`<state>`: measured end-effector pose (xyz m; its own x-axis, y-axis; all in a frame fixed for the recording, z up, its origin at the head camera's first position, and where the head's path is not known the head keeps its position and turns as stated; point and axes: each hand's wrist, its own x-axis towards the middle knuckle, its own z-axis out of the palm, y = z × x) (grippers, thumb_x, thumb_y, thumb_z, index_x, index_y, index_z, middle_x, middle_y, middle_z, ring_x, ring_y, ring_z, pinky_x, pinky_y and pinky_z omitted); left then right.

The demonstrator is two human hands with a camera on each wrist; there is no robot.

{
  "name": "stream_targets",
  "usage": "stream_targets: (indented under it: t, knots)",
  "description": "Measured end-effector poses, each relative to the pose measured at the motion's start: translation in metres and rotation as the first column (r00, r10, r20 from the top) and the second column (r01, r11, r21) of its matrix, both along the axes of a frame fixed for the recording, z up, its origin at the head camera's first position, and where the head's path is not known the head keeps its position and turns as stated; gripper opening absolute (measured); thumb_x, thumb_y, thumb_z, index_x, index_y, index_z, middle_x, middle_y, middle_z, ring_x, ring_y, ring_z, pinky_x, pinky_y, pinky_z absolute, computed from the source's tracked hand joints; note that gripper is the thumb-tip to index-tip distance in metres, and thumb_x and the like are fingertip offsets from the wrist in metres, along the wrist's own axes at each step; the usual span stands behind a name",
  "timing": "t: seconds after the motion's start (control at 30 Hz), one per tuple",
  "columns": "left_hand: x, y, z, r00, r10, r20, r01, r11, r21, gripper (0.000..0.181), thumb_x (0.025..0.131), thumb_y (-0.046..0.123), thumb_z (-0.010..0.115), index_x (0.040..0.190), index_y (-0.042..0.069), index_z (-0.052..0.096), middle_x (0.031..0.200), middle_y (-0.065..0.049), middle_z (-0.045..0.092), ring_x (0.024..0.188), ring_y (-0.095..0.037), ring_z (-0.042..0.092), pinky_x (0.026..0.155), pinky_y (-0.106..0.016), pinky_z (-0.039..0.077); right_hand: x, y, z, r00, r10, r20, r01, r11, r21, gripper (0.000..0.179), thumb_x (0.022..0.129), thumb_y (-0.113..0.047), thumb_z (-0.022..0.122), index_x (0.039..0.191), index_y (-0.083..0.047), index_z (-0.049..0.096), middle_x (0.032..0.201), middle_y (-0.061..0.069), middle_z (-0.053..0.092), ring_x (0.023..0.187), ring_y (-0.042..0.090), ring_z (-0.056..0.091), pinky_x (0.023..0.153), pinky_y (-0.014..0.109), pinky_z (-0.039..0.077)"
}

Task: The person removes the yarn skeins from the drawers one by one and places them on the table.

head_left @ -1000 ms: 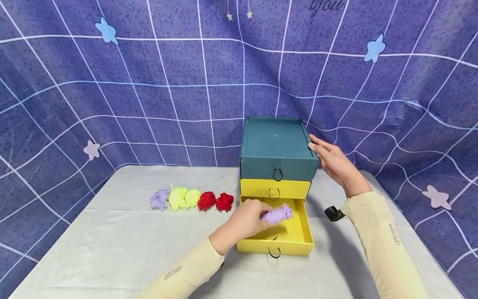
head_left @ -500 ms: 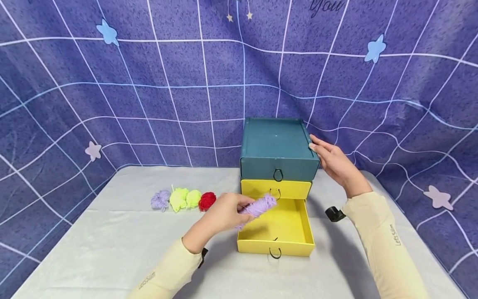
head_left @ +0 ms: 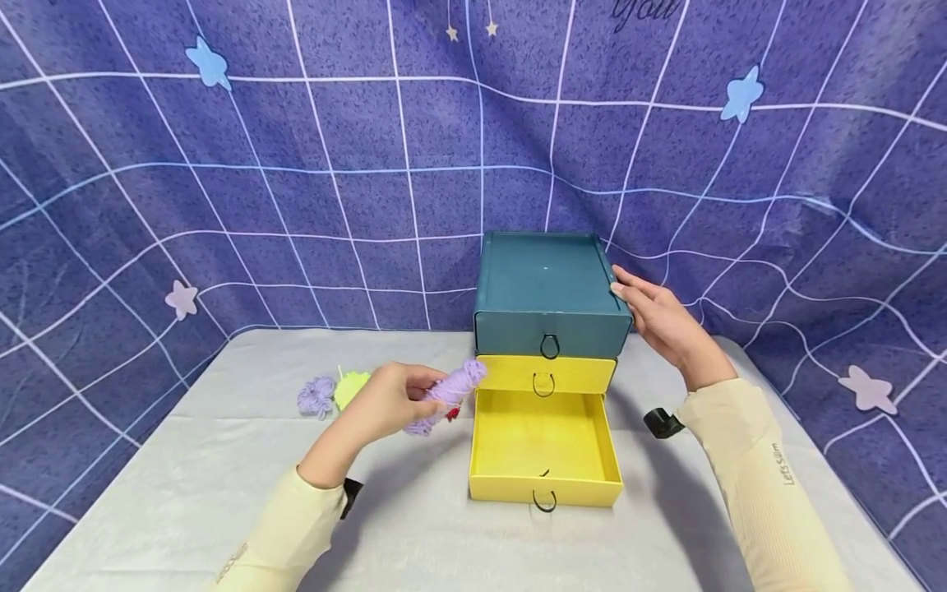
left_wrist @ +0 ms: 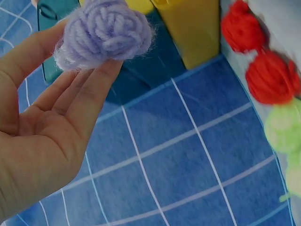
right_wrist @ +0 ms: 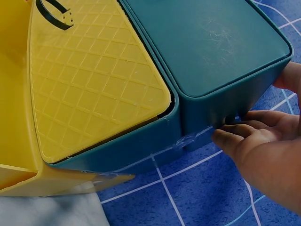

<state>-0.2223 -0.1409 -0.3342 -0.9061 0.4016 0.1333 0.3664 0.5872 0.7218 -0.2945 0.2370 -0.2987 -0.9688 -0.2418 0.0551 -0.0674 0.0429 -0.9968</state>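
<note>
My left hand pinches a purple yarn bundle in the air, left of the drawer unit and above the row of yarn balls on the table. In the left wrist view the purple yarn bundle sits at my fingertips. The bottom yellow drawer is pulled out and looks bare inside. My right hand rests with straight fingers against the right side of the teal drawer unit; the right wrist view shows its fingertips touching the teal drawer unit.
On the white table lie a purple yarn ball and a lime yarn ball, with a red one partly hidden behind my hand. The middle yellow drawer is closed. A blue grid cloth hangs behind.
My left hand lifted the purple yarn bundle out of the bottom yellow drawer and carried it left, over the yarn row. The right hand stayed on the unit.
</note>
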Motion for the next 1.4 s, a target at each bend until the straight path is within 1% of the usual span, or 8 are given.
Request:
stream_targets:
  t: [0.2, 0.37, 0.53, 0.77, 0.97, 1.1, 1.27, 1.4]
  knots:
    - [-0.009, -0.028, 0.004, 0.998, 0.063, -0.03, -0.063, 0.998, -0.012, 0.032, 0.082, 0.002, 0.072, 0.112, -0.006, 0.067, 0.103, -0.02, 0.07, 0.092, -0.029, 0.069, 0.08, -0.037, 0.057, -0.001, 0.001, 0.0, 1.0, -0.001, 0.002, 0.001, 1.0, -0.008, 0.068, 0.1, -0.029, 0.051, 0.154, -0.012, 0.013, 0.161, 0.004, -0.003, 0.146, 0.015, -0.004, 0.118, 0.034, 0.004]
    - [-0.018, -0.055, 0.004, 0.994, 0.108, 0.002, -0.108, 0.994, 0.014, 0.033, 0.082, 0.003, 0.072, 0.113, -0.007, 0.066, 0.102, -0.022, 0.069, 0.089, -0.03, 0.069, 0.076, -0.038, 0.058, 0.0, 0.001, -0.001, 1.0, -0.004, 0.001, 0.004, 1.0, 0.009, 0.068, 0.1, -0.029, 0.051, 0.154, -0.013, 0.013, 0.161, 0.004, -0.002, 0.145, 0.013, -0.002, 0.118, 0.035, 0.006]
    - [-0.027, -0.084, 0.002, 0.981, 0.191, 0.02, -0.191, 0.982, -0.011, 0.037, 0.084, 0.007, 0.072, 0.117, -0.009, 0.063, 0.105, -0.025, 0.068, 0.092, -0.031, 0.068, 0.076, -0.036, 0.058, 0.0, 0.002, 0.0, 1.0, -0.008, -0.003, 0.008, 1.0, 0.009, 0.068, 0.1, -0.029, 0.051, 0.154, -0.011, 0.014, 0.161, 0.006, -0.001, 0.146, 0.016, -0.002, 0.119, 0.036, 0.006]
    - [-0.042, -0.129, -0.009, 0.944, 0.329, 0.003, -0.328, 0.944, -0.045, 0.044, 0.085, 0.012, 0.073, 0.119, -0.013, 0.059, 0.107, -0.026, 0.067, 0.099, -0.033, 0.064, 0.072, -0.019, 0.051, 0.0, 0.002, 0.001, 1.0, -0.002, -0.004, 0.002, 1.0, 0.027, 0.069, 0.1, -0.032, 0.051, 0.154, -0.012, 0.012, 0.161, 0.006, -0.004, 0.146, 0.015, -0.005, 0.119, 0.037, 0.003]
    - [-0.051, -0.166, -0.019, 0.912, 0.409, -0.011, -0.408, 0.908, -0.099, 0.047, 0.083, 0.015, 0.074, 0.117, -0.014, 0.06, 0.098, -0.023, 0.07, 0.079, -0.007, 0.059, 0.065, -0.02, 0.049, -0.002, 0.001, 0.001, 1.0, 0.001, -0.002, -0.001, 1.0, 0.022, 0.068, 0.1, -0.031, 0.051, 0.154, -0.013, 0.012, 0.161, 0.005, -0.003, 0.146, 0.014, -0.002, 0.119, 0.037, 0.004]
    - [-0.055, -0.184, -0.025, 0.895, 0.446, -0.024, -0.445, 0.885, -0.138, 0.047, 0.082, 0.015, 0.074, 0.113, -0.017, 0.06, 0.095, -0.025, 0.069, 0.073, -0.006, 0.056, 0.062, -0.022, 0.049, -0.002, 0.001, 0.001, 1.0, 0.003, -0.002, -0.003, 1.0, 0.016, 0.067, 0.101, -0.03, 0.05, 0.154, -0.013, 0.012, 0.161, 0.005, -0.002, 0.146, 0.013, -0.003, 0.119, 0.036, 0.003]
    - [-0.059, -0.204, -0.035, 0.886, 0.464, -0.009, -0.455, 0.865, -0.214, 0.046, 0.082, 0.015, 0.073, 0.111, -0.018, 0.06, 0.098, -0.03, 0.067, 0.069, -0.011, 0.059, 0.06, -0.026, 0.051, -0.002, 0.001, 0.0, 1.0, 0.003, -0.004, -0.003, 1.0, 0.018, 0.067, 0.101, -0.029, 0.05, 0.154, -0.012, 0.012, 0.161, 0.004, -0.002, 0.146, 0.014, -0.002, 0.119, 0.036, 0.004]
    - [-0.062, -0.216, -0.044, 0.878, 0.478, 0.012, -0.457, 0.847, -0.27, 0.045, 0.081, 0.016, 0.073, 0.109, -0.017, 0.061, 0.094, -0.028, 0.067, 0.065, -0.014, 0.061, 0.06, -0.03, 0.051, -0.002, 0.001, 0.0, 1.0, 0.003, -0.001, -0.003, 1.0, 0.014, 0.067, 0.101, -0.029, 0.05, 0.154, -0.013, 0.012, 0.161, 0.004, -0.002, 0.146, 0.014, -0.001, 0.118, 0.036, 0.005]
